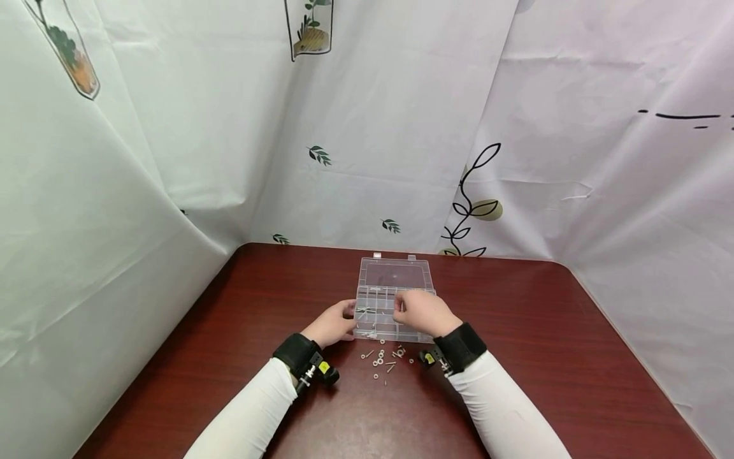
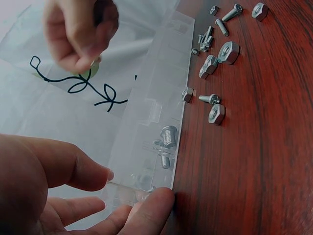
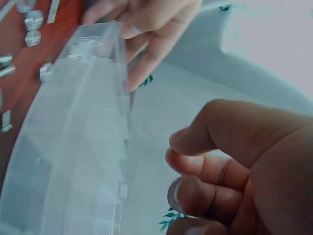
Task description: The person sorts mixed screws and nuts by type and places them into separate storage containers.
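Note:
A clear plastic compartment box (image 1: 385, 329) lies on the table, its lid (image 1: 395, 274) laid back on the far side. My left hand (image 1: 332, 324) holds the box's left end, thumb on one side and fingers on the other. Over the compartments is my right hand (image 1: 424, 310), thumb and index fingertips together. In the left wrist view, a tiny pale piece shows at the right hand's (image 2: 80, 34) fingertips; its kind is too small to tell. Several screws lie in the left compartments, among them a thick screw (image 2: 168, 136).
Loose hex nuts (image 2: 229, 52) and small screws (image 2: 210, 99) are scattered on the reddish-brown table (image 1: 516, 306) in front of the box. A white patterned curtain (image 1: 367, 191) hangs behind the table and along its sides.

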{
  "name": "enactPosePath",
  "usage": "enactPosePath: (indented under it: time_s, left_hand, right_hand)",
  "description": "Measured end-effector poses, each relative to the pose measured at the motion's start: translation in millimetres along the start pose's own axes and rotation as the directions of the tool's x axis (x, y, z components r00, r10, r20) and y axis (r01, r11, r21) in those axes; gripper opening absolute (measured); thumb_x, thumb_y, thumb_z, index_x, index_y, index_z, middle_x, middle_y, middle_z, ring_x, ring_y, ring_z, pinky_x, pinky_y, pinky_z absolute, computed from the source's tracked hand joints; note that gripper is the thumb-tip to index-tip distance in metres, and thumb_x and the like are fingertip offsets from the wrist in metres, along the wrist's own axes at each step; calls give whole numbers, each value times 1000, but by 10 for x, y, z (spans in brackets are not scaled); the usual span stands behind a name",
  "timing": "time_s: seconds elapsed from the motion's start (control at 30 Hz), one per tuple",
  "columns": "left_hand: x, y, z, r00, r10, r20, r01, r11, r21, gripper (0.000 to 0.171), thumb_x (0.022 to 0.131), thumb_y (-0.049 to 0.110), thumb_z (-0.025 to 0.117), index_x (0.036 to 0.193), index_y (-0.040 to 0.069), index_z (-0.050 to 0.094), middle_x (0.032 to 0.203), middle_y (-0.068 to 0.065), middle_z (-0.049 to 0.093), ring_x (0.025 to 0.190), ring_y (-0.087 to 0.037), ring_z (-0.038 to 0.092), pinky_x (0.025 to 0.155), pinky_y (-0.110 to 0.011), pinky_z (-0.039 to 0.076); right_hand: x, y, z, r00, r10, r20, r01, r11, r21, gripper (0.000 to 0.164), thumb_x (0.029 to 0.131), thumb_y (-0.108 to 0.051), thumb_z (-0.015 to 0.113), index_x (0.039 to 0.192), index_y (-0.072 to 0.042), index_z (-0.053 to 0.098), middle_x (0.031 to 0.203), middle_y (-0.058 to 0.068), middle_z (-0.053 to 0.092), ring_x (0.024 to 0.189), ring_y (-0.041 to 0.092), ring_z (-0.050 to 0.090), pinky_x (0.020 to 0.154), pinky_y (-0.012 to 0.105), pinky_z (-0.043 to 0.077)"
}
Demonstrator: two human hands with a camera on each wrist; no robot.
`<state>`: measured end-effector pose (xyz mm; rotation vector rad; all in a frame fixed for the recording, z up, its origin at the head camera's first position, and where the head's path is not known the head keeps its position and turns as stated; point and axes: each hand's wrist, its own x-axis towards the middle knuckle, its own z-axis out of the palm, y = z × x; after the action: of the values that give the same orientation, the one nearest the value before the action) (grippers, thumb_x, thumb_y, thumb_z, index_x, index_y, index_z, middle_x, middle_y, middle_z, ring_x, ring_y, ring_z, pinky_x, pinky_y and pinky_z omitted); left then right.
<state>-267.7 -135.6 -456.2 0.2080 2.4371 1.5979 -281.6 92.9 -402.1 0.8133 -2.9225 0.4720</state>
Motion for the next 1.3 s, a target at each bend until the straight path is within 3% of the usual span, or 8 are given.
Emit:
enactPosePath:
  time_s: [0.17,0.33,0.5,0.7,1.3]
  left_hand:
    - [10,-4,8,1000,-3,-2,3,1000,2,58,92,-2,52,148,-5,36,128,-24,54,96,-26,65,73,-37,59]
    - [24,-10,16,1000,13,14,-13,1000,-18,58,92,-2,53,147,-6,37,126,-24,55,96,-27,66,74,-38,60]
    - [23,-7,13,1000,13,22,-13,1000,-23,58,91,-1,53,147,-7,37,127,-24,55,97,-27,66,75,-39,60]
    - [25,-12,2,1000,13,7,-13,1000,-18,57,92,-1,53,146,-5,38,125,-24,55,95,-27,66,74,-38,60]
    - [28,-11,-13,1000,0,19,0,1000,-28,57,92,-1,53,147,-5,37,128,-24,54,98,-29,65,76,-40,60]
  right_hand:
    - [164,-23,30,993,118,13,-119,987,112,9,88,-19,63,80,-18,60,67,-4,55,57,13,45,54,29,36]
    - [299,-16,148,987,159,39,-163,969,184,11,91,-17,60,80,-15,60,68,-2,54,58,14,44,57,29,35]
    - [365,13,288,983,174,50,-180,970,166,20,88,-14,62,70,-15,55,62,-3,47,55,14,42,54,29,33]
    - [400,39,382,981,190,28,-192,976,107,20,87,-18,67,69,-17,58,65,-4,53,57,14,47,54,29,37]
    - [374,40,369,982,181,60,-188,973,137,20,90,-21,69,73,-16,61,67,-3,56,57,15,48,54,29,37]
